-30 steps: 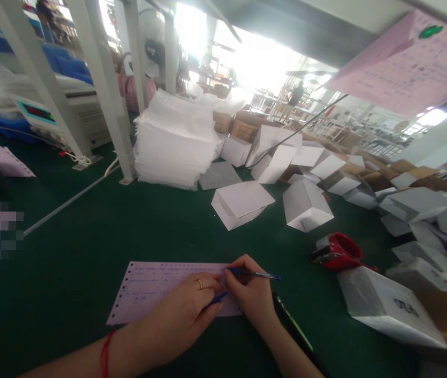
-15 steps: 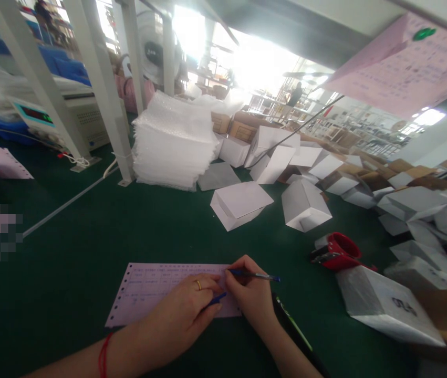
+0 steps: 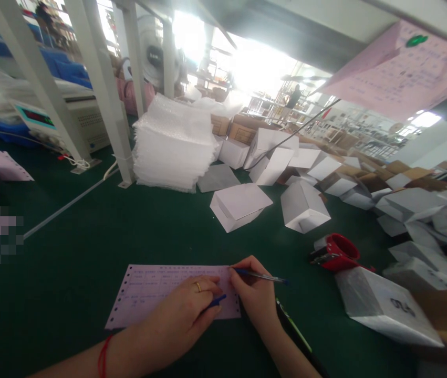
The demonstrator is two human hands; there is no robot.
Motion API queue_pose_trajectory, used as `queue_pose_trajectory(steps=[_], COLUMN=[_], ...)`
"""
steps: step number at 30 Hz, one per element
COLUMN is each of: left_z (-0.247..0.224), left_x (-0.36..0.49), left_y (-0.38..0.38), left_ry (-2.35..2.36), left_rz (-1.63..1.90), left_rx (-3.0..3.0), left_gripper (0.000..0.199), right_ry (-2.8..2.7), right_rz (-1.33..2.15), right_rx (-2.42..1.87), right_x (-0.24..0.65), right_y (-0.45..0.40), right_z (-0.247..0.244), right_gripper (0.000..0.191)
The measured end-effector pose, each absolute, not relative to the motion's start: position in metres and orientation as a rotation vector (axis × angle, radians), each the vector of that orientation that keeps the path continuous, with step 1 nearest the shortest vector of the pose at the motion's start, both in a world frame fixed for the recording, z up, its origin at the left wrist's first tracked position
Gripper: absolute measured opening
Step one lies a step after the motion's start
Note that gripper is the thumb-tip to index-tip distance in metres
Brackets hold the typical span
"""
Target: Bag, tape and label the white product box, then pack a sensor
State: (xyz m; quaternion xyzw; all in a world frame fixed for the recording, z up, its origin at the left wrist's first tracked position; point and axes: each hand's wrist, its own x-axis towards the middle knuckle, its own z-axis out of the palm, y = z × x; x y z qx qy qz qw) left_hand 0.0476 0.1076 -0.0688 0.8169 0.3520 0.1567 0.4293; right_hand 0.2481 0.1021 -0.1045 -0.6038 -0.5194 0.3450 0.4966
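A pink printed form [image 3: 148, 296] with punched holes along its sides lies flat on the green table. Across its middle rests my left hand [image 3: 186, 307], with a blue pen cap [image 3: 218, 301] pinched between thumb and fingers. My right hand [image 3: 257, 294] grips a blue ballpoint pen [image 3: 262, 274] at the form's upper right corner, the pen's back end pointing right. The tip is hidden behind my fingers, so I cannot tell whether it touches the paper. Partly under my right wrist lies a dark object with a green edge [image 3: 294, 325].
Beyond the form stand white boxes [image 3: 241, 205] and a stack of bubble-wrap sheets [image 3: 174, 147]. At right are a red tape dispenser [image 3: 337, 252], a plastic-wrapped box [image 3: 388, 304] and many piled cartons. Metal posts [image 3: 101, 89] rise at left. A pink sheet [image 3: 404, 73] hangs overhead.
My right hand and the pen have shifted slightly right, toward the form's right edge. My left hand stays on the form with the cap.
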Motion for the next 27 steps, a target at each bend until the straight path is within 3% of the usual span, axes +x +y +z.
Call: queue_pose_trajectory(steps=[8, 13, 21, 27], left_z=[-0.078, -0.082, -0.081, -0.073], left_x=[0.043, 0.037, 0.037, 0.036], left_y=[0.108, 0.11, 0.108, 0.105], left_ry=[0.896, 0.874, 0.848, 0.852], left_rz=[0.521, 0.566, 0.584, 0.464], left_rx=[2.073, 2.085, 2.02, 2.005], left_gripper=[0.02, 0.02, 0.024, 0.029], right_ry=[-1.056, -0.851, -0.822, -1.009], right_rz=[1.147, 1.472, 1.465, 1.521], right_rx=[-1.266, -1.039, -0.967, -0.918], right_x=[0.25, 0.24, 0.239, 0.24], right_y=[0.091, 0.077, 0.074, 0.072], right_z=[-0.081, -0.068, -0.067, -0.065], right_gripper=[0.026, 0.028, 0.03, 0.017])
